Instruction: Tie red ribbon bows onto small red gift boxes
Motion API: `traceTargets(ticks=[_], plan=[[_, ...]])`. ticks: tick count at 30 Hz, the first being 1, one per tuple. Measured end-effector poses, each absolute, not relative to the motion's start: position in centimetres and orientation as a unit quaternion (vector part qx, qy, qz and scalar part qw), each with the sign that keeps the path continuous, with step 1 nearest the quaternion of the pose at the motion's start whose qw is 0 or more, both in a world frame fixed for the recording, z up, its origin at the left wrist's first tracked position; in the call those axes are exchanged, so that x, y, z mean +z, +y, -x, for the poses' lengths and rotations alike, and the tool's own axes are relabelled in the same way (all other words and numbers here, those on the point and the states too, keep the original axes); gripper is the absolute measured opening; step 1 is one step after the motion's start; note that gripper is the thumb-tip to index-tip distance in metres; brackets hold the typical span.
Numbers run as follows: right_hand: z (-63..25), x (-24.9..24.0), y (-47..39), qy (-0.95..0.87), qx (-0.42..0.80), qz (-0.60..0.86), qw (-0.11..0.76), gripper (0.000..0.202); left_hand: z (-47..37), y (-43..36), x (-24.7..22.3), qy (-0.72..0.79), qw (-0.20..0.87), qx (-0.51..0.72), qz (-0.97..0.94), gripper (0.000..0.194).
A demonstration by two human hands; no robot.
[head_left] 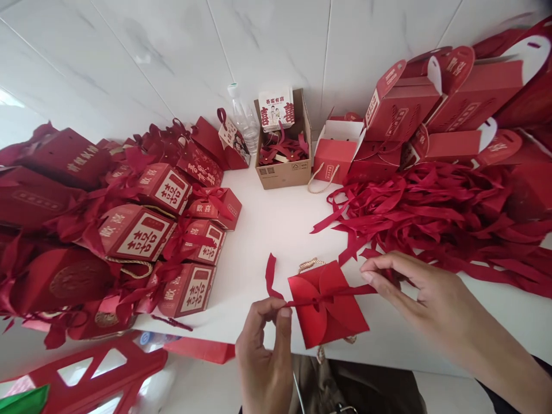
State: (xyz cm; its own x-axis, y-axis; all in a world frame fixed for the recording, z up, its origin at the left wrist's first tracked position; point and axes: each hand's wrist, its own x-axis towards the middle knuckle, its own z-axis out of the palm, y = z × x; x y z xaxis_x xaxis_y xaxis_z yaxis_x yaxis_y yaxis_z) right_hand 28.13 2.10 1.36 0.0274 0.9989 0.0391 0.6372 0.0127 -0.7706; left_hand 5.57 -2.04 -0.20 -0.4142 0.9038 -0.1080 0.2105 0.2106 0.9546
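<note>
Left hand (264,345) and right hand (414,287) each pinch an end of the ribbon (319,298) across the red box (328,305), bottom centre of the table (267,230). Ribbon's crossed, not yet a bow; tied boxes (146,230) piled at left.

One cardboard carton (283,167), one bottle (244,122), two hands.

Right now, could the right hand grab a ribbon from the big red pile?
Probably yes. The right hand pinches the ribbon across the red box, and the ribbon pile lies just beyond it, with nothing between them.
</note>
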Motion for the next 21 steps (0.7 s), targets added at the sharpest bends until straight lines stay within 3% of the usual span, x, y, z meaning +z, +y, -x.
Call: traceTargets(ticks=[7, 10, 16, 21], plan=[[-29.1, 2.2, 2.0, -0.670, 0.360, 0.597, 0.253, 0.035, -5.7, -2.1, -0.5, 0.681, 0.355, 0.513, -0.383, 0.027], [-28.7, 2.5, 1.9, -0.675, 0.385, 0.581, 0.244, 0.024, -5.7, -2.0, -0.6, 0.662, 0.345, 0.527, -0.407, 0.024], [-27.7, 2.8, 2.1, -0.638, 0.412, 0.590, 0.273, 0.033, -5.8, -1.4, -0.3, 0.632, 0.374, 0.537, -0.415, 0.011], [-28.0, 2.5, 2.3, -0.633, 0.409, 0.616, 0.228, 0.046, -6.2, -1.3, 0.0, 0.667, 0.367, 0.558, -0.330, 0.019]])
